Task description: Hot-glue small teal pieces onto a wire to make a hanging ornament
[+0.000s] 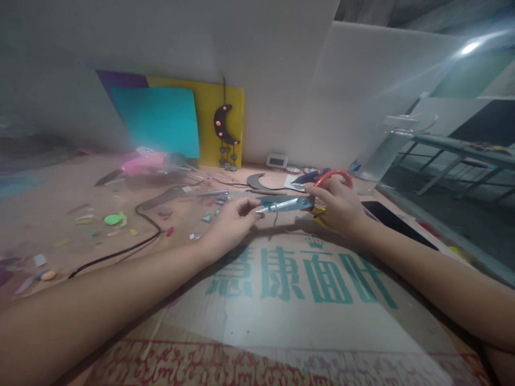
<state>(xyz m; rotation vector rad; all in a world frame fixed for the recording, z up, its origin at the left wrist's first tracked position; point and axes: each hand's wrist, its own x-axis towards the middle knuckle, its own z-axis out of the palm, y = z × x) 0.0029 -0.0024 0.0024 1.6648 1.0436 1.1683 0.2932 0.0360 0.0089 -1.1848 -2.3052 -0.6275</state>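
Note:
My right hand (340, 206) is closed around the handles of a pair of scissors (287, 205), which have a red upper loop and some yellow below. The blades point left and stand a little apart. My left hand (237, 220) is pinched closed right at the blade tips; what its fingertips hold is too small to make out. A thin dark thread-like piece (276, 219) hangs just below the blades. Behind the scissors lies a dark grey crescent (254, 181). Under both hands is a cardboard sheet (265, 327) with green printed characters.
A dark crescent ornament (221, 126) with pink dots hangs before a yellow sheet (237, 96), beside a blue sheet (161, 118). A pink glue gun (142, 162) and its black cord (120, 249) lie left among scraps. A phone (398, 222) lies right; a clear pitcher (388, 150) stands behind.

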